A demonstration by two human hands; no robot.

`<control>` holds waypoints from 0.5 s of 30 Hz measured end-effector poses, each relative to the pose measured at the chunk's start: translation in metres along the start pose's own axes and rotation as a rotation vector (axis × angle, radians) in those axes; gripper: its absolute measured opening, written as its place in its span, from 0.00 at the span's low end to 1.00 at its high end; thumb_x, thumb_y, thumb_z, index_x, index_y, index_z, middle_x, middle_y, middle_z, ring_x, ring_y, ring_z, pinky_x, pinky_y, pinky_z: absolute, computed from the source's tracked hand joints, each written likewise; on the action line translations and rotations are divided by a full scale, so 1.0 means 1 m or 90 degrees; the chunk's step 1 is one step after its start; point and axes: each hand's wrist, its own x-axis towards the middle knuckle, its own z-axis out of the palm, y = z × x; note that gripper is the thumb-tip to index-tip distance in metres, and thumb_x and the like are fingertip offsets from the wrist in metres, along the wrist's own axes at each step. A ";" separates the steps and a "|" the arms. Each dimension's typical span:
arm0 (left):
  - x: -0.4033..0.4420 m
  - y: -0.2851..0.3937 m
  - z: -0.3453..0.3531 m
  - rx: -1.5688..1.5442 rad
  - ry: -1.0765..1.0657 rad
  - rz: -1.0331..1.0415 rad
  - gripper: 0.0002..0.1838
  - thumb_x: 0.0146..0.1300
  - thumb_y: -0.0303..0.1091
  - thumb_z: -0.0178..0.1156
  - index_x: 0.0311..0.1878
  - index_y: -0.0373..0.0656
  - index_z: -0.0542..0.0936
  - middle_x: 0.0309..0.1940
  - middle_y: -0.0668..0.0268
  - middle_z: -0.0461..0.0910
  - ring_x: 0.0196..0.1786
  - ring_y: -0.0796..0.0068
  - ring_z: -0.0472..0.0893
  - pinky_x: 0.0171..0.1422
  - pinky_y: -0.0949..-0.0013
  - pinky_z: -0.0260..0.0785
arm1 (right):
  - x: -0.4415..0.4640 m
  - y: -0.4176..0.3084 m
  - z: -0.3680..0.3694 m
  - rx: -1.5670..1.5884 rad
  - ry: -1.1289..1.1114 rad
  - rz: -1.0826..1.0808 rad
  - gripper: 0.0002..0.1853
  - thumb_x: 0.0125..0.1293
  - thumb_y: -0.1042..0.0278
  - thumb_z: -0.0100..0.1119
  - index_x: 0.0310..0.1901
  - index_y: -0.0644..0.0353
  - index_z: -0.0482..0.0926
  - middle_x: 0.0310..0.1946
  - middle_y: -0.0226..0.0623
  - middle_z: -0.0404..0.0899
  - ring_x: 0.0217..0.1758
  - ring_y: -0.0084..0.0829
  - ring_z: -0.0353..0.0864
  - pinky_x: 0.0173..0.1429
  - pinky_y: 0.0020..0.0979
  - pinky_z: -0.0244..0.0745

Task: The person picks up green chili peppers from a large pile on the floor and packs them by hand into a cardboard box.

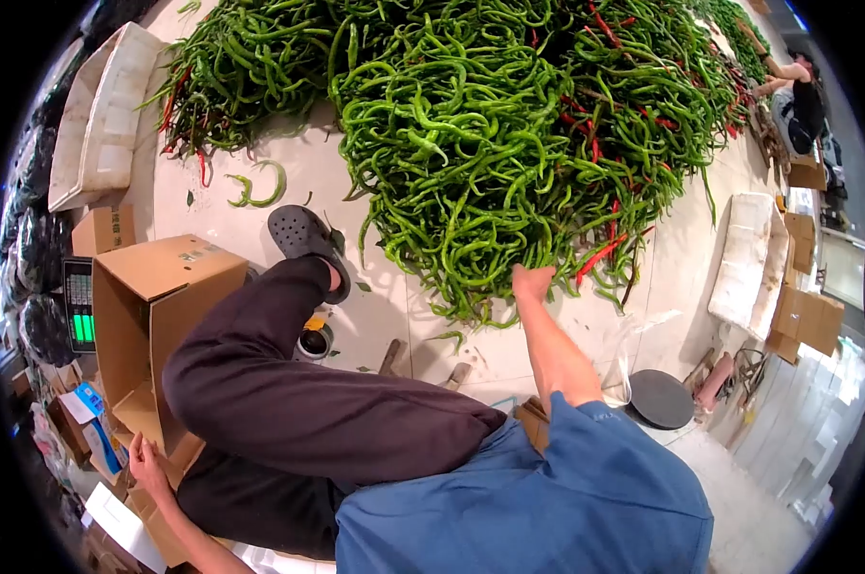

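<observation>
Our right hand (533, 280) meets the near edge of a vast heap of green peppers (442, 143) on the tiled floor (676, 253); its fingers are buried, so we cannot tell whether they grip. Our left hand (149, 467) is beside an open carton (195, 311), its hold unclear. Much handling appears left. Our clog (294, 234) and bent leg (337, 411) stand between carton and heap.

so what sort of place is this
Probably a produce sorting or packing area, perhaps at a market: big heaps of green peppers, an open cardboard box and a white foam box.
</observation>
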 end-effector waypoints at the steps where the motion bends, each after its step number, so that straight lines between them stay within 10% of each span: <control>1: 0.002 0.001 0.000 0.025 -0.009 -0.010 0.20 0.77 0.38 0.59 0.64 0.34 0.79 0.45 0.64 0.84 0.44 0.78 0.81 0.46 0.77 0.72 | -0.010 0.005 -0.005 0.008 0.020 -0.016 0.40 0.51 0.60 0.74 0.60 0.74 0.66 0.56 0.64 0.77 0.62 0.58 0.77 0.70 0.45 0.71; 15: -0.003 0.044 0.015 0.055 -0.067 0.012 0.18 0.76 0.39 0.59 0.61 0.37 0.81 0.41 0.67 0.83 0.43 0.78 0.82 0.47 0.75 0.73 | -0.011 -0.013 -0.097 -0.168 0.006 -0.181 0.33 0.49 0.58 0.72 0.52 0.73 0.72 0.46 0.62 0.83 0.53 0.59 0.83 0.60 0.49 0.77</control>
